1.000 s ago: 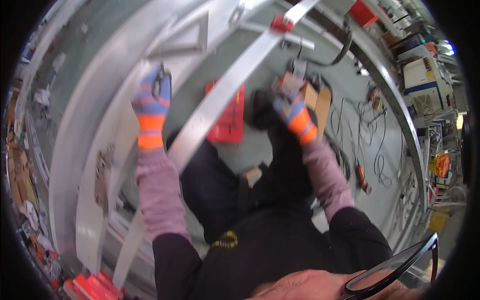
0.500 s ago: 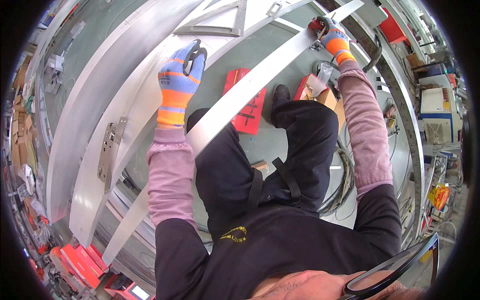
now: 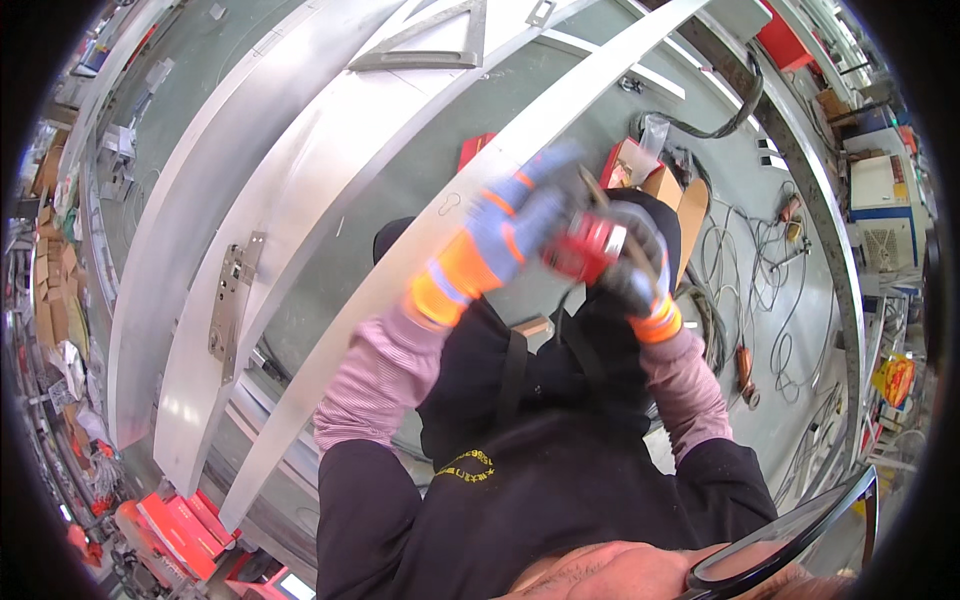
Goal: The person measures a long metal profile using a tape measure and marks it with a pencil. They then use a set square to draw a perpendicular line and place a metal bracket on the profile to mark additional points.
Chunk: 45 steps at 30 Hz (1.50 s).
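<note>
In front of my lap, my right hand (image 3: 640, 255), in a blue-and-orange glove with dark palm, is closed around what looks like a red tape measure (image 3: 585, 247). A thin brown stick like a pencil (image 3: 597, 190) is by the same hand. My left hand (image 3: 510, 225), gloved alike, reaches to the left side of the red case; motion smears its fingers, so I cannot tell whether they touch it. Beneath my left forearm a long silver metal profile (image 3: 400, 250) runs from lower left to top right, with a small drawn loop-like mark on it.
More wide metal profiles (image 3: 190, 230) lie to the left, one bearing a lock-like metal fitting (image 3: 232, 300). A triangular square (image 3: 425, 50) rests at the top. Cables (image 3: 720, 240) and an orange-handled tool (image 3: 745, 370) lie on the floor at right, near an open red box (image 3: 625, 165).
My right hand has come back from the profile's far end to my lap with the red tape measure. My left hand has moved right and down toward it. The near profile has shifted left.
</note>
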Available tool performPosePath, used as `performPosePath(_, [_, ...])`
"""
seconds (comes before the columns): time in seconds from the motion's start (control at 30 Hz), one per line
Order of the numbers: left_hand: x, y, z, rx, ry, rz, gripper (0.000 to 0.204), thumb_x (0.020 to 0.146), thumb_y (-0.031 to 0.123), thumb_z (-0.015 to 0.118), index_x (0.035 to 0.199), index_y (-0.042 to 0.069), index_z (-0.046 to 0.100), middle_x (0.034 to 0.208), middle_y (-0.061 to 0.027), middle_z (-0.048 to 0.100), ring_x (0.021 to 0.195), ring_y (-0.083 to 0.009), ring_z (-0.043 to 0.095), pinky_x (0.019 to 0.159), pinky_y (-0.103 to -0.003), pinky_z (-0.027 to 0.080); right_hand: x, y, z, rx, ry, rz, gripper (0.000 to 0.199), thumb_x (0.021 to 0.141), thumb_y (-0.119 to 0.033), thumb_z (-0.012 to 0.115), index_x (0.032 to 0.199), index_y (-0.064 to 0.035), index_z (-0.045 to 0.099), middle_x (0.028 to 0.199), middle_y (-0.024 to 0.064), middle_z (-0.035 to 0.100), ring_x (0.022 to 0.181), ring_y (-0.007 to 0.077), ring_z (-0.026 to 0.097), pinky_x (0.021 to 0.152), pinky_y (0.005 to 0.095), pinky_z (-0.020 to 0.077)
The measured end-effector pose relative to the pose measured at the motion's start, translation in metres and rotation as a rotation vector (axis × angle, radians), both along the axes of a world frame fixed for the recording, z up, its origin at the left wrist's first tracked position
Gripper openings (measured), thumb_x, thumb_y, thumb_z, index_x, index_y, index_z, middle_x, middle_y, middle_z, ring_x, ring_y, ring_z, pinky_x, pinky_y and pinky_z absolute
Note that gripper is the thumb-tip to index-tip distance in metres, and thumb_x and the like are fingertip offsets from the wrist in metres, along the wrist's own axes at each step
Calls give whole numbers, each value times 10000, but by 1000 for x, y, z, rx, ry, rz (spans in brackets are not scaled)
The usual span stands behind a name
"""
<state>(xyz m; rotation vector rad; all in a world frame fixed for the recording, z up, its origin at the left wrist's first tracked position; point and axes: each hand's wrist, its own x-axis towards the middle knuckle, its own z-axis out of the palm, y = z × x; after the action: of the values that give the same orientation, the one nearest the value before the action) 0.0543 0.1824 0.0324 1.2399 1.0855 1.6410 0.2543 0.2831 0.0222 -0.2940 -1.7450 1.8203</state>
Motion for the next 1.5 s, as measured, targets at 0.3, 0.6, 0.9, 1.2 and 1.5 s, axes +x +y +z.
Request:
performPosePath(0.3, [93,-88,-38,-331,-262,56,719,947,342,621,1490,-42,351,1234,-128,616,1114,-208,596,1015,-349,444,49,-55,-30,367,-244,-71,438,751,103,662,1171,-15,633,1088,116,684,942,217,683,823,304,542])
performPosePath(0.6, [-23,-37,21,90,1217,118,1001,704,562,770,1422,-52,439,1062,-186,625,939,-353,634,800,-429,507,-31,-23,-10,343,-49,-135,307,746,58,808,974,-47,632,1019,92,666,881,158,677,757,273,553])
performPosePath(0.9, [-112,6,-15,-220,1396,353,456,778,264,726,1221,167,680,1135,-98,630,1005,-312,607,815,-448,487,-90,4,-61,128,-168,-488,296,788,102,728,1038,-12,618,982,86,635,856,157,649,752,276,529])
performPosePath(1.2, [-104,33,-24,-99,1533,511,211,775,267,744,984,252,764,1036,-50,671,997,-287,614,857,-448,457,-120,-12,-65,205,-230,-704,147,827,-48,764,940,-25,674,853,80,687,747,137,648,669,271,517])
performPosePath(1.5, [-105,61,-24,-243,1602,462,182,859,352,689,986,237,751,1078,-6,695,1019,-249,637,903,-418,458,-122,27,-69,271,-251,-712,169,843,-75,758,986,-36,677,865,73,703,816,126,665,738,262,529])
